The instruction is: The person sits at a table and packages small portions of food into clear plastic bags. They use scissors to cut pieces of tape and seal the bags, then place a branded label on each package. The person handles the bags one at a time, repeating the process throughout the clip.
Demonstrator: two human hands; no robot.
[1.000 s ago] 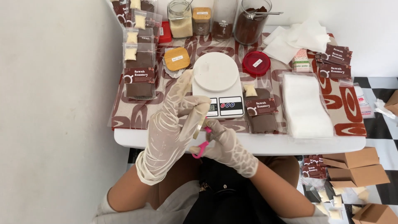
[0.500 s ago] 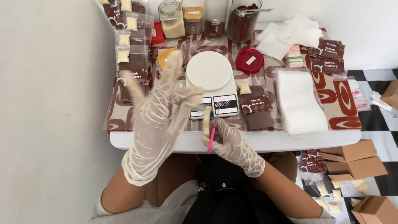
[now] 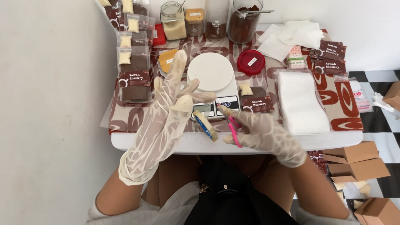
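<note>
Your left hand (image 3: pixel 166 108) is raised just in front of the white kitchen scale (image 3: pixel 212 83), gloved in thin clear plastic, with its fingers spread wide and nothing clamped between them. A roll of tape (image 3: pixel 205 124) sits edge-on at the tip of your left thumb, just below the scale's display; whether the thumb actually presses it is hard to tell. Your right hand (image 3: pixel 260 133), also gloved, is in front of the scale's right corner with its fingers curled narrowly around pink-handled scissors (image 3: pixel 234 131), the handles hanging down over the table's edge.

The scale stands in the middle of a small white table (image 3: pixel 200 143) covered by a red-and-cream patterned cloth (image 3: pixel 341 98). Left of the scale, brown packets with small cream sachets (image 3: pixel 134 62) lie in a row running back to the wall. Right of the scale lie a red round lid (image 3: pixel 251 61), one more brown packet (image 3: pixel 255 100) and a stack of white filter bags (image 3: pixel 301 100). Behind the scale stand glass jars (image 3: pixel 174 20) of pale and dark powder.

The table sits against a plain light wall, which also runs down the left of the scale. Beyond the table's right end, away from the scale, the floor is black-and-white checked, with brown cardboard boxes (image 3: pixel 354 160) on it.
</note>
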